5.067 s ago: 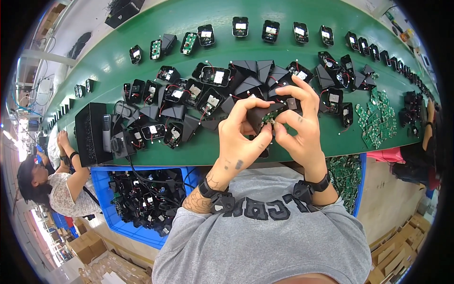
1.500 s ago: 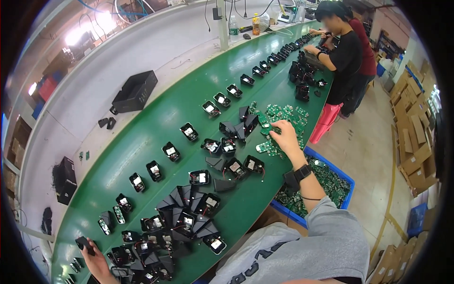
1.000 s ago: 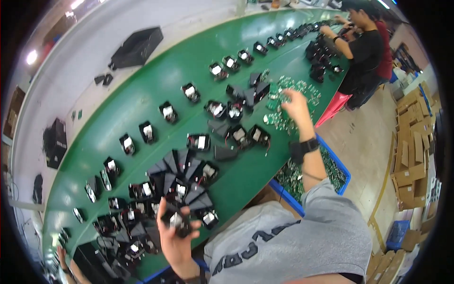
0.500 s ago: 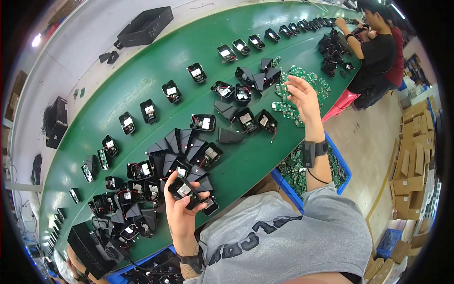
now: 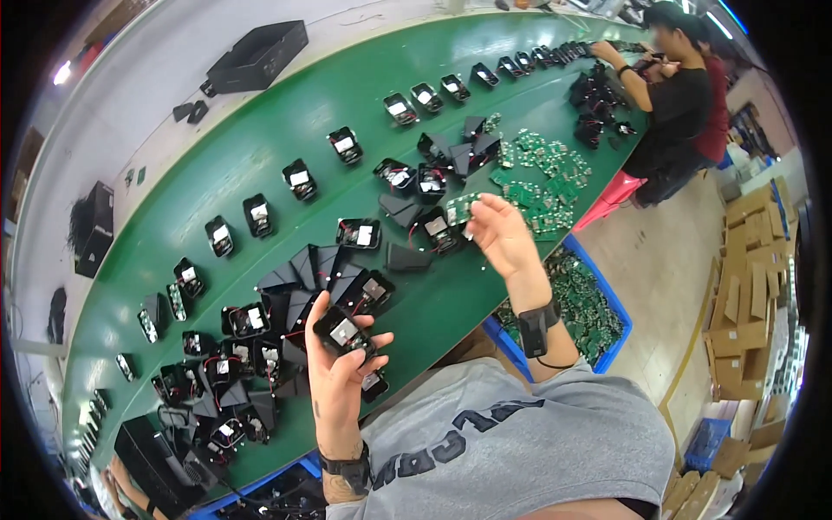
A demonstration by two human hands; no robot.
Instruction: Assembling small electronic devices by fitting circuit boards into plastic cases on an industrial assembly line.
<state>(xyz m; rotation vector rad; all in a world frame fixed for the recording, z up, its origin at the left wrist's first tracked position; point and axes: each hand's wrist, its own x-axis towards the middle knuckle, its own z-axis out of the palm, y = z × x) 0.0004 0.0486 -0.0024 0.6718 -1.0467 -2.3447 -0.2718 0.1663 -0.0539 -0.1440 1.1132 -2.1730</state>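
My left hand (image 5: 336, 388) grips a small open black plastic housing (image 5: 345, 333), with a pale metallic block showing inside it. Between the fingertips of my right hand (image 5: 507, 238) is a small green circuit board (image 5: 462, 209), raised over the bench and apart from the housing. Beyond that hand spreads a loose pile of green circuit boards (image 5: 546, 178). A cluster of similar black housings (image 5: 247, 319), many with red wires, lies just left of my left hand. More housings (image 5: 438, 227) sit close to the right hand.
A row of housings (image 5: 299, 180) runs along the curved green bench (image 5: 260, 156). A blue crate (image 5: 620, 316) full of boards stands at the bench's near edge. Black boxes (image 5: 258, 56) sit on the far ledge. Co-workers (image 5: 685, 87) are at the upper right; cartons (image 5: 741, 303) are stacked right.
My right hand has come back from the board pile toward the left hand, bringing a green circuit board. The left hand still holds the housing, now turned slightly.
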